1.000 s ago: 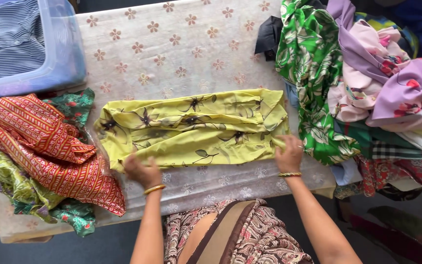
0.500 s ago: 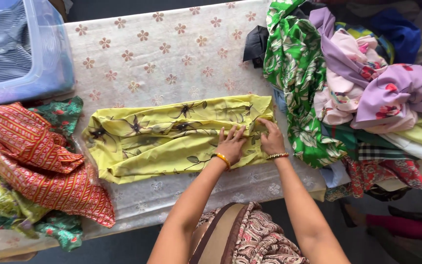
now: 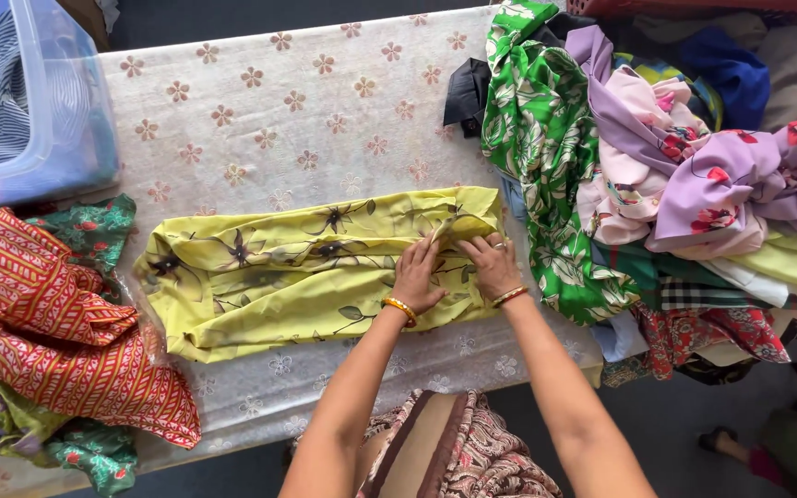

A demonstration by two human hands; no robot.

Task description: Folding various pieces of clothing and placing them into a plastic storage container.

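A yellow-green cloth with dark flower prints [image 3: 279, 277] lies folded lengthwise across the table. Both hands rest close together on its right end. My left hand [image 3: 417, 274] presses flat on the cloth, and its fingers pinch a fold near the top edge. My right hand [image 3: 491, 263] grips the cloth's right end beside it. Each wrist carries a bangle.
The table has a white cover with brown flowers [image 3: 279, 111]. A red striped cloth [image 3: 57, 341] over green fabric lies at the left. A blue plastic bin [image 3: 29, 101] stands at the far left. A heap of mixed clothes [image 3: 657, 184] fills the right side.
My left hand has travelled from the cloth's left end to its right end, beside my right hand. The cloth's left part now lies loose and slightly bunched.
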